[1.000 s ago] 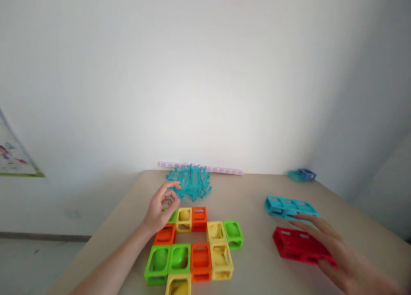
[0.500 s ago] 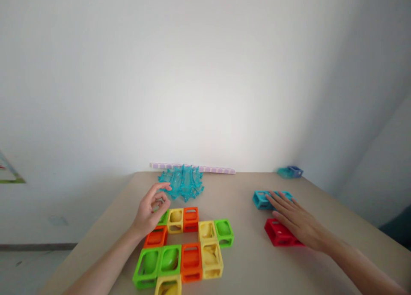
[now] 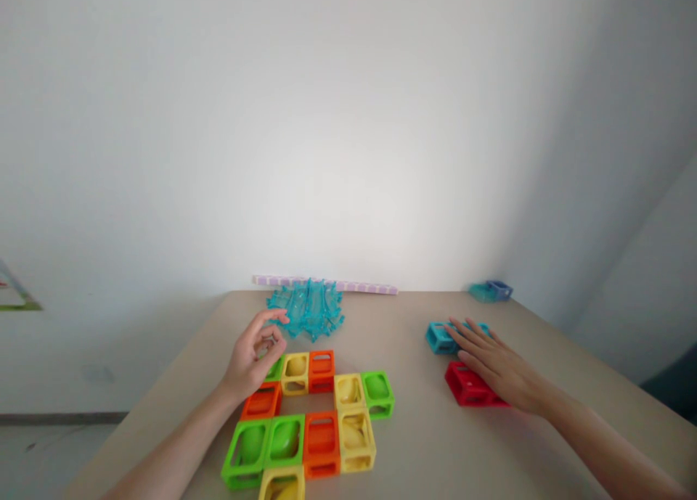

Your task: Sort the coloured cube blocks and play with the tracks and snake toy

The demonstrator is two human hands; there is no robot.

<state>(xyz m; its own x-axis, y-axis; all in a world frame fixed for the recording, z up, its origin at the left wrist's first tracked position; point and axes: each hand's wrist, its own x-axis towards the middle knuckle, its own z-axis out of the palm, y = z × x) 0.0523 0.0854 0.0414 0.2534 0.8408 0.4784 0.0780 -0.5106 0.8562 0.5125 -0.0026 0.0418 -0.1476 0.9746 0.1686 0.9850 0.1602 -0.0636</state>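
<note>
Several green, yellow and orange hollow cube blocks (image 3: pixel 321 445) lie joined in a ring-like shape on the table. My left hand (image 3: pixel 255 353) hovers over the back left corner of that shape, its fingers loosely curled and apart, with nothing seen in them. On the right, my right hand (image 3: pixel 495 362) lies flat with fingers stretched over a red block piece (image 3: pixel 462 385) and a blue block piece (image 3: pixel 438 338). It covers part of both, and its palm side is hidden.
A pile of clear turquoise plastic pieces (image 3: pixel 306 310) sits at the back, before a long lilac-and-white strip (image 3: pixel 370 288) along the wall. A dark blue block (image 3: pixel 499 290) with a teal piece (image 3: pixel 481 292) stands at the far right corner of the table (image 3: pixel 403 340).
The red piece has shifted slightly away from me, closer to the blue one, with my right hand over it. My left hand has kept nearly the same place.
</note>
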